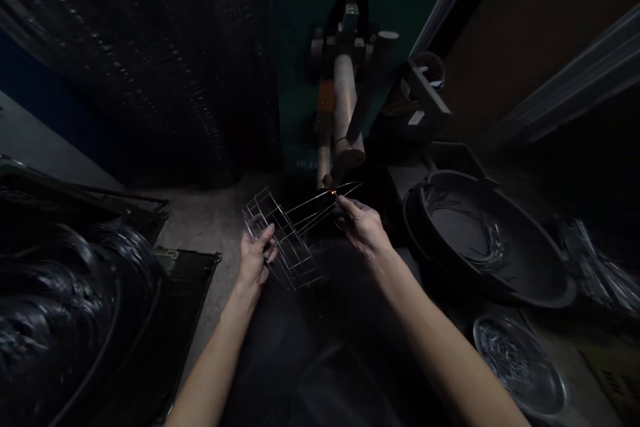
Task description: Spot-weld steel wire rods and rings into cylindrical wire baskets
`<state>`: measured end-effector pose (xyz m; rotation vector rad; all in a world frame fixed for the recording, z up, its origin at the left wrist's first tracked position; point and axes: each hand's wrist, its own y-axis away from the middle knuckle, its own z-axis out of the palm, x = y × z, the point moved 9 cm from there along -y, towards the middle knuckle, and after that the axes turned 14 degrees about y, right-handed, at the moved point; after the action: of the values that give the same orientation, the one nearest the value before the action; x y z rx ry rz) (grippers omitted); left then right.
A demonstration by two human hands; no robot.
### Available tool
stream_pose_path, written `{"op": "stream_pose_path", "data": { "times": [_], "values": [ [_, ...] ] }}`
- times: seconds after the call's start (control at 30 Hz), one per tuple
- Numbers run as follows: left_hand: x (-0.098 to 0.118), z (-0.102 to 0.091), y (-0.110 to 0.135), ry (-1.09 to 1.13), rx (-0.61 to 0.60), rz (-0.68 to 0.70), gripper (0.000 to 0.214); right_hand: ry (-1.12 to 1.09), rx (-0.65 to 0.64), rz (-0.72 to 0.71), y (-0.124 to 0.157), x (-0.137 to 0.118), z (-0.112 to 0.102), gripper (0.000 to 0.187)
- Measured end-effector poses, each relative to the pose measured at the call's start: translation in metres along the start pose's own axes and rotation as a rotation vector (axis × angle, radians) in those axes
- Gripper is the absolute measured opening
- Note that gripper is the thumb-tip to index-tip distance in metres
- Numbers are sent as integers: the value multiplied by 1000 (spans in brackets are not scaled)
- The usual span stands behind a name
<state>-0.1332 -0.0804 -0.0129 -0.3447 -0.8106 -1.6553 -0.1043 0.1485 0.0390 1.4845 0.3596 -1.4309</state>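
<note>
My left hand (259, 255) is closed round the near side of a wire basket frame (290, 240), made of thin metal rods. From the frame, longer wires reach up and right to the tips of a spot welder (345, 113). An orange glow (333, 192) shows where the wires meet the welder's lower tip. Just right of the glow, my right hand (363, 223) pinches at the wire end with thumb and forefinger. Exactly which piece of wire sits in that pinch is too small and dark to make out.
On the right stand a large dark pan (530, 260) with wire pieces and a round metal dish (545, 373) of small metal parts. A bundle of rods (600, 267) lies beyond. At left, a dark crate (190, 280) is near many wire rings (60, 300).
</note>
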Motion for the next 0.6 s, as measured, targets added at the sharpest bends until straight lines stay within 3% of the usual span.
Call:
{"op": "stream_pose_path", "data": {
  "times": [0.23, 0.4, 0.6],
  "values": [
    [-1, 1, 4, 46, 74, -39, 59, 10, -16, -1, 10, -3, -5, 23],
    [5, 9, -4, 75, 49, -33, 57, -10, 6, -26, 14, -5, -19, 30],
    [18, 13, -11, 45, 57, -25, 58, 147, -72, -149, 36, -14, -4, 36]
  ]
}}
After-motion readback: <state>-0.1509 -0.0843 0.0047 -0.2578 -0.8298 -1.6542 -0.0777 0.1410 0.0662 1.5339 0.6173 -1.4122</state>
